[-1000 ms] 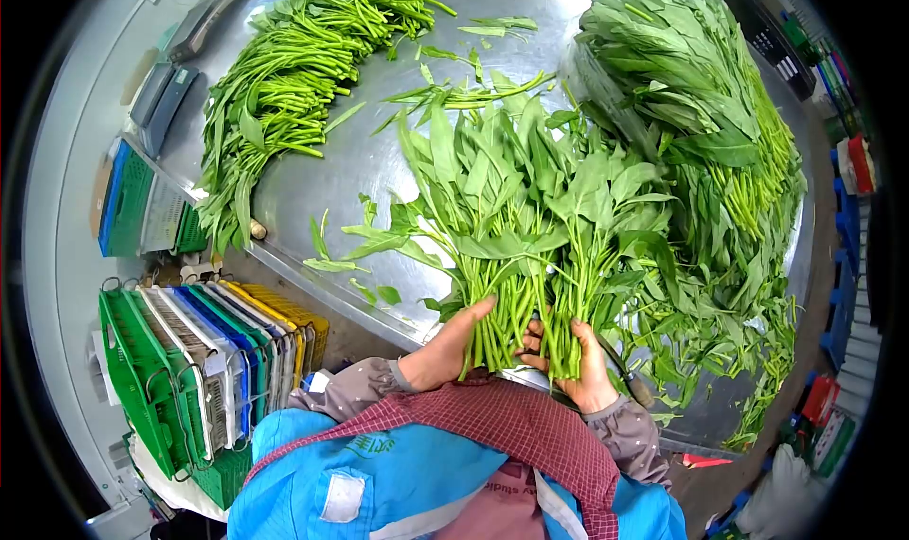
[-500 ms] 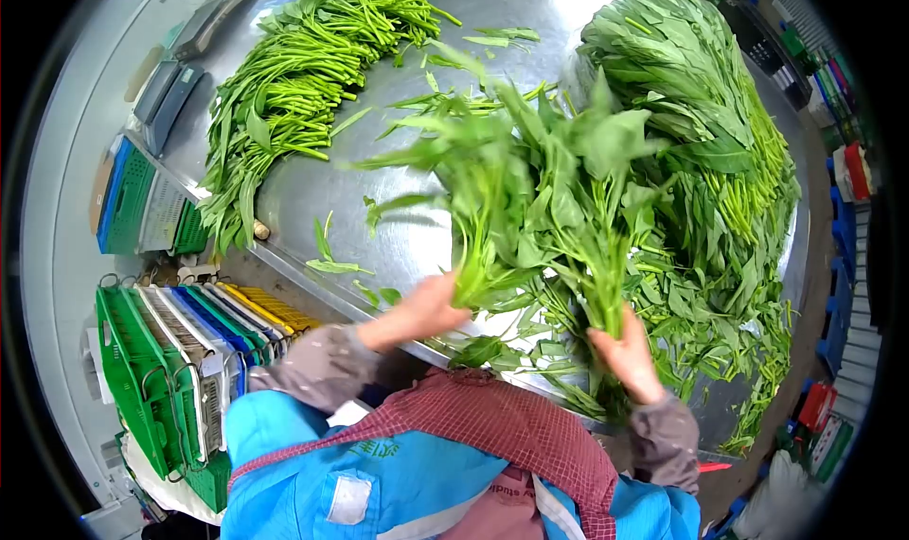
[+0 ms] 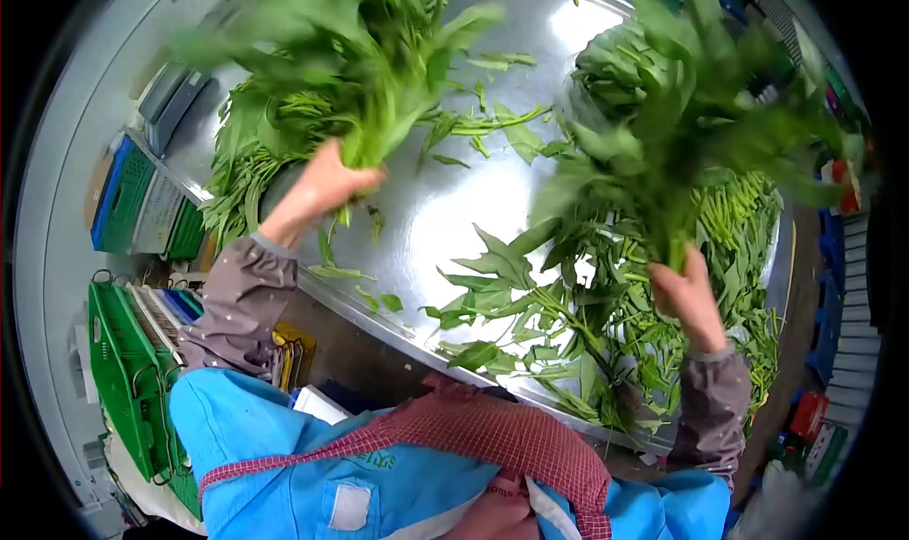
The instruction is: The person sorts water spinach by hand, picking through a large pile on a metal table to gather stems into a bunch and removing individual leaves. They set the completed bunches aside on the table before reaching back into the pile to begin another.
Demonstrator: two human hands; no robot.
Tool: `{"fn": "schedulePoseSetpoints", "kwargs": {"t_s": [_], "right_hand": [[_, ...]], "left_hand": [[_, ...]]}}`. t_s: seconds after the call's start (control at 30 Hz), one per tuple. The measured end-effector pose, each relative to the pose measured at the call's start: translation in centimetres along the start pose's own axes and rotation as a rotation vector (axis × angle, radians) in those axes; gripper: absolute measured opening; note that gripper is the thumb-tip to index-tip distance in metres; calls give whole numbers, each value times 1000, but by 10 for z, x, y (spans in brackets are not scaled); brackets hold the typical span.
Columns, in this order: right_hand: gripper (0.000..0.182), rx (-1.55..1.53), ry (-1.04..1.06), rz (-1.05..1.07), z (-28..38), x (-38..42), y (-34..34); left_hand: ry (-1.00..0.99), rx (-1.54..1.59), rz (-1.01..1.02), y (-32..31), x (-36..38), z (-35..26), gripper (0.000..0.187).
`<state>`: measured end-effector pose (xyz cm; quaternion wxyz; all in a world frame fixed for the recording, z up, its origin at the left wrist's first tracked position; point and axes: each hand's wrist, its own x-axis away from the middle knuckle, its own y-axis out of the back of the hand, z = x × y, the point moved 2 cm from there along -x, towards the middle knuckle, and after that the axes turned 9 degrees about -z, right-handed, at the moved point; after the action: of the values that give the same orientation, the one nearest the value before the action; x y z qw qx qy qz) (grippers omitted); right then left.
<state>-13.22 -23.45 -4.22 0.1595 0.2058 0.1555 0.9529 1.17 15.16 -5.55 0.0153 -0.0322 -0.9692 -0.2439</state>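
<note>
My left hand (image 3: 325, 188) is closed round the stems of a bunch of water spinach (image 3: 383, 105), raised over the left part of the metal table (image 3: 431, 209). Its leaves are blurred and partly cover a stacked row of water spinach (image 3: 251, 152) behind. On the right, my right hand (image 3: 689, 299) grips a second bunch of water spinach (image 3: 668, 185) by its stems, leaves fanned upward. That bunch hides much of the large pile of greens (image 3: 734, 213) at the right. Loose leaves and stems (image 3: 559, 318) lie between the hands, nearer the right one.
Green crates (image 3: 133, 379) stand on edge at the lower left, beyond the table rim. More baskets (image 3: 123, 194) are farther up on that side. Scattered leaf bits (image 3: 336, 272) lie near the table's front edge. Blue crates (image 3: 831, 294) stand along the right.
My hands have moved apart, each with its bunch. The left has swung up and left towards the stacked row; the right has gone up and right over the pile.
</note>
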Motion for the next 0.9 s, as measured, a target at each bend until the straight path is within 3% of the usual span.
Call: {"fn": "schedulePoseSetpoints", "kwargs": {"t_s": [0.03,0.1,0.17,0.2,0.23,0.3,0.37,0.43,0.5,0.57,0.63,0.7,0.77,0.83,0.9], "right_hand": [[34,-72,57,-74,0,6,-9],[32,-243,110,196,29,16,-13],[29,-317,107,246,24,19,-13],[25,-253,64,233,15,16,-16],[26,-199,-13,213,4,14,-18],[31,69,86,215,-41,9,-25],[36,384,466,87,-108,11,-34],[40,816,246,147,-113,26,-47],[39,902,258,126,-117,28,-53],[38,635,274,104,-107,25,-46],[42,257,375,130,-79,19,-32],[39,-46,-50,170,-7,36,-18],[41,-435,5,187,5,37,-10],[49,-576,-9,199,-2,27,-24],[50,-664,-81,279,-6,25,-54]], "left_hand": [[159,117,99,-11,11,-3,36],[50,516,101,5,18,-21,30],[235,1297,143,6,19,-10,29],[181,1124,142,-2,24,0,31],[250,1052,129,-17,36,10,34],[415,1134,211,-49,61,31,40],[685,1116,325,-76,93,56,44],[917,1285,435,-102,114,77,43],[957,1261,401,-113,123,78,42],[960,1252,370,-103,118,69,41],[754,1222,345,-75,98,42,40],[451,1311,355,-49,85,11,39],[269,1323,252,-37,83,-20,38],[312,1373,166,-54,80,-21,37],[334,1219,281,-84,86,-14,30]]}}
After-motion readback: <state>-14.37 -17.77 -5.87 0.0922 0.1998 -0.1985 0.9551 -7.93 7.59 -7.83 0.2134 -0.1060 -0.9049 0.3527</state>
